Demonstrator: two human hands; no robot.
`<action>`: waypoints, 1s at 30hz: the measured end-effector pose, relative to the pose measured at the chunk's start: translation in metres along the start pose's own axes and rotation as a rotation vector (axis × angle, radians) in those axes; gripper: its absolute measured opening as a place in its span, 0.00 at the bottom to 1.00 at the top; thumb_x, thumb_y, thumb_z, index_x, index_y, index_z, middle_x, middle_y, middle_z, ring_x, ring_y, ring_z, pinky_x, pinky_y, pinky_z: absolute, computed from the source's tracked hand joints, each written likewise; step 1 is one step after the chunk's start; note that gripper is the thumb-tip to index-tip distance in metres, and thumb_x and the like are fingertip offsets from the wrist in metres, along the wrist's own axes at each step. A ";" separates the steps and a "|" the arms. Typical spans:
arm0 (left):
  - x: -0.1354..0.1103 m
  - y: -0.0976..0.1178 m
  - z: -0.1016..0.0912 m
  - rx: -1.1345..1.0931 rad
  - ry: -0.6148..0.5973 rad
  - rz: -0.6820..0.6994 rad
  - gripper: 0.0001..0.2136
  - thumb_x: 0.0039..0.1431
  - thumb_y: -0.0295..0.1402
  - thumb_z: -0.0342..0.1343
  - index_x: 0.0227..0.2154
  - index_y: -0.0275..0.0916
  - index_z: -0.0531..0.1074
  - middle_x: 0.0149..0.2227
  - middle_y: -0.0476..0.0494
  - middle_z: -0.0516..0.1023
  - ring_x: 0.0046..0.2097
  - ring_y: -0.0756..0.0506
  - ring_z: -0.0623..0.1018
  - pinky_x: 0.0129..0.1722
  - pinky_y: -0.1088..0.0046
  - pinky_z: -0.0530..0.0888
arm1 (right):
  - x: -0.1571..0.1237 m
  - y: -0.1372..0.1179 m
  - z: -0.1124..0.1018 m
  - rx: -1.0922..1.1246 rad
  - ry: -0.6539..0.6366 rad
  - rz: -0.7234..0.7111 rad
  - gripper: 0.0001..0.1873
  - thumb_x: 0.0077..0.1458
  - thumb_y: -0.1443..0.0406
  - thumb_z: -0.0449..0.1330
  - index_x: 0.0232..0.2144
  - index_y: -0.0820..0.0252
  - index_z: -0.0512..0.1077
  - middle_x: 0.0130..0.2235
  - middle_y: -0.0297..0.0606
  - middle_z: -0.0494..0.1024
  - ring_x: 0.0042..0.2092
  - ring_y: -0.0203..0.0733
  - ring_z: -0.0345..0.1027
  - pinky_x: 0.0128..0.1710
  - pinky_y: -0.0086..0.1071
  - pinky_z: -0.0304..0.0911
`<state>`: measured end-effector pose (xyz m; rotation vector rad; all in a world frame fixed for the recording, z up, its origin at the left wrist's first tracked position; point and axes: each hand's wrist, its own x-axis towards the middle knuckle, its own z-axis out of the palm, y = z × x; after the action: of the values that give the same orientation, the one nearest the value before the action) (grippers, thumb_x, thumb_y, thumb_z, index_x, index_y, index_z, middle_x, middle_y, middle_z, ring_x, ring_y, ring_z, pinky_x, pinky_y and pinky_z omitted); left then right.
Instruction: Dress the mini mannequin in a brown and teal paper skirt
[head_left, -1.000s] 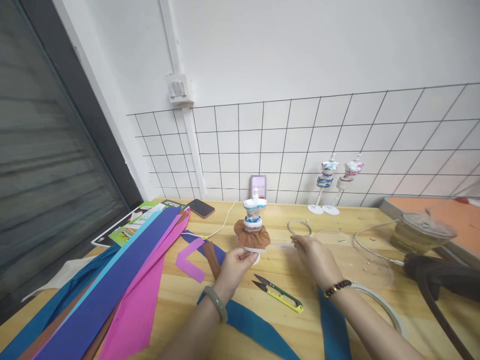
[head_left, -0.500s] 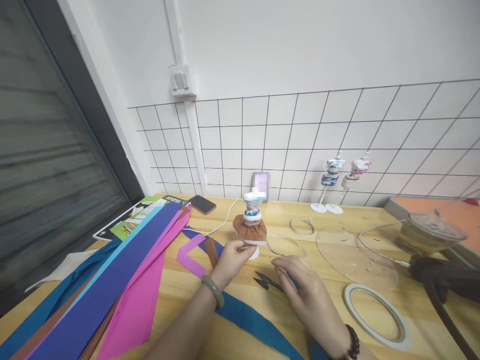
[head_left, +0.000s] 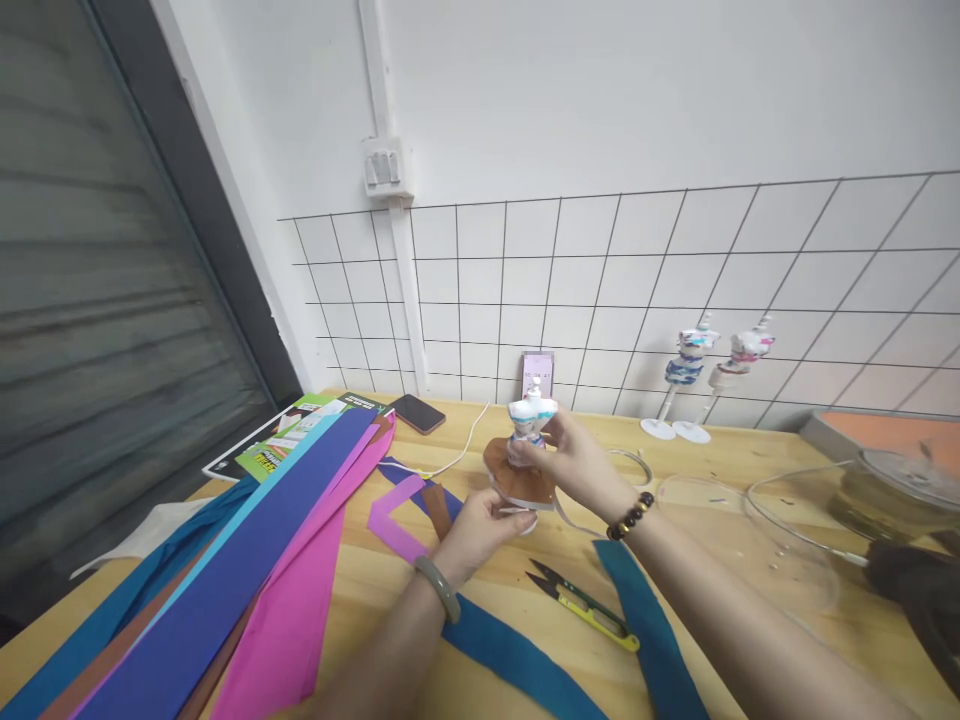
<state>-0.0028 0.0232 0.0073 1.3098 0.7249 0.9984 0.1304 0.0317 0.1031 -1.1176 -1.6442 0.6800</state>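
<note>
Right hand (head_left: 576, 464): swung in from over the thread snips (head_left: 589, 606) to the waist of the mini dress form (head_left: 529, 416), leaving the snips in full sight; the left hand (head_left: 484, 526) has stayed low at the form.
Waist grip: right thumb across the front, fingers passing behind, closed round the torso, presumably so it neither turns nor tips.
Hem grip: left thumb and fingertips pinch the white-edged hem of the brown skirt (head_left: 498, 464); whether they take the stand below too, I cannot tell from where I'm standing. Holding low probably steadies it.
Dress form: roughly upright over the wooden table (head_left: 375, 600), between both hands, where each reaches it easily.
Pale ribbon (head_left: 577, 524): trails from the hem, right of the form, toward the right wrist.
Snips: nearer the person than the form, blades parted and pointing toward it, handy for either hand.
Teal strips (head_left: 517, 652): two, also on the person's side of the form, loosely laid.
Lit phone (head_left: 538, 368): propped upright directly behind the form, likely so its screen can be seen over the work.
Spare dress forms (head_left: 688, 362): two, farther back and right of it, seemingly parked beyond the arms.
Fabric lengths (head_left: 247, 530): well left of it, bundled lengthwise, perhaps to keep them flat.
</note>
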 end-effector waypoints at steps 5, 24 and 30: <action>0.002 -0.006 -0.005 -0.066 0.013 0.058 0.12 0.45 0.36 0.59 0.32 0.34 0.74 0.32 0.43 0.77 0.36 0.46 0.73 0.39 0.70 0.67 | 0.000 0.005 0.003 -0.100 0.132 0.070 0.11 0.44 0.59 0.57 0.29 0.61 0.68 0.26 0.36 0.73 0.27 0.39 0.67 0.25 0.33 0.62; -0.002 0.001 -0.001 -0.274 0.120 0.032 0.11 0.43 0.33 0.60 0.30 0.33 0.73 0.30 0.42 0.76 0.32 0.48 0.73 0.35 0.73 0.67 | -0.055 0.014 -0.006 -0.235 0.529 0.009 0.16 0.48 0.56 0.56 0.38 0.58 0.67 0.39 0.42 0.73 0.39 0.43 0.66 0.37 0.36 0.61; -0.002 0.002 0.000 -0.312 0.162 0.046 0.12 0.41 0.33 0.62 0.30 0.33 0.71 0.30 0.42 0.76 0.32 0.49 0.73 0.34 0.75 0.67 | -0.121 0.010 0.035 -0.441 -0.270 0.149 0.10 0.53 0.64 0.49 0.26 0.55 0.70 0.27 0.35 0.74 0.30 0.39 0.67 0.31 0.29 0.60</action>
<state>-0.0042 0.0214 0.0085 0.9865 0.6328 1.2125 0.1103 -0.0710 0.0323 -1.5262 -2.0191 0.5964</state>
